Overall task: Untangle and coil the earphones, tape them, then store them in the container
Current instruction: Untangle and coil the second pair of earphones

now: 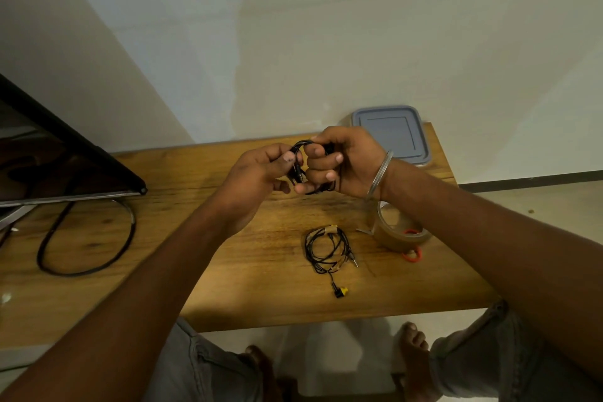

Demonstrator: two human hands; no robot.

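Overlapping tape roll (pixel 396 232), right forearm (pixel 456 222), taped earphones (pixel 328 248) beside, container (pixel 394 134) behind

Both forearms reach in from 7 and 4 o'clock and meet in mid-air: the left hand (pixel 257 173) pinches a black earphone coil (pixel 299 143), the right hand (pixel 346 163) curled around it.

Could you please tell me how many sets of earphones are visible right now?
2. The black earphones are held between the left hand and right hand above the table; the yellow-tipped earphones lie coiled on it beside the tape roll. The closed container might hide more.
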